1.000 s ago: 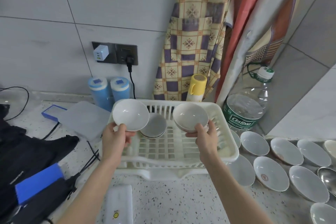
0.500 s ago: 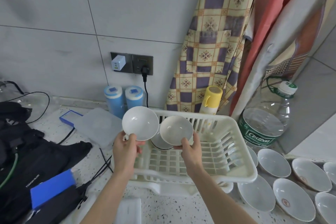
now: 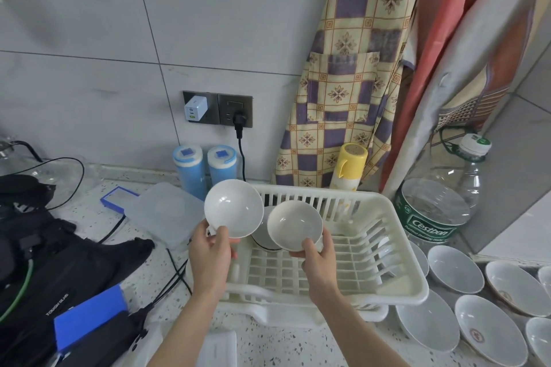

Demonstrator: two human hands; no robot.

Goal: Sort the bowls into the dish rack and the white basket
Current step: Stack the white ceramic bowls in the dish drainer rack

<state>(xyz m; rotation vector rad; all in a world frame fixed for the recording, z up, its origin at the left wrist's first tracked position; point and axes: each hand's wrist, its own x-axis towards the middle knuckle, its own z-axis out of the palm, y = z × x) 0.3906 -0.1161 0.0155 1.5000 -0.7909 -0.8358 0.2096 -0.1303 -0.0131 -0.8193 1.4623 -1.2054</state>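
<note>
My left hand (image 3: 210, 256) pinches a small white bowl (image 3: 233, 207) by its lower rim, tilted so its inside faces me, over the left back corner of the white dish rack (image 3: 396, 286). My right hand (image 3: 320, 259) grips a second white bowl (image 3: 294, 224) by its near rim, just right of the first and above the rack's left half. A third bowl (image 3: 262, 240) stands on edge in the rack behind them, mostly hidden. Several white bowls (image 3: 454, 268) lie on the counter to the right of the rack.
A large water bottle (image 3: 438, 202) and a yellow flask (image 3: 348, 165) stand behind the rack. Two blue canisters (image 3: 204, 167), a clear lid (image 3: 167, 213) and black gear with cables (image 3: 59, 262) fill the left. Aprons hang on the wall.
My right hand has carried its bowl leftward across the rack until it sits next to the left hand's bowl. The view has shifted, so the rack now appears lower and further right.
</note>
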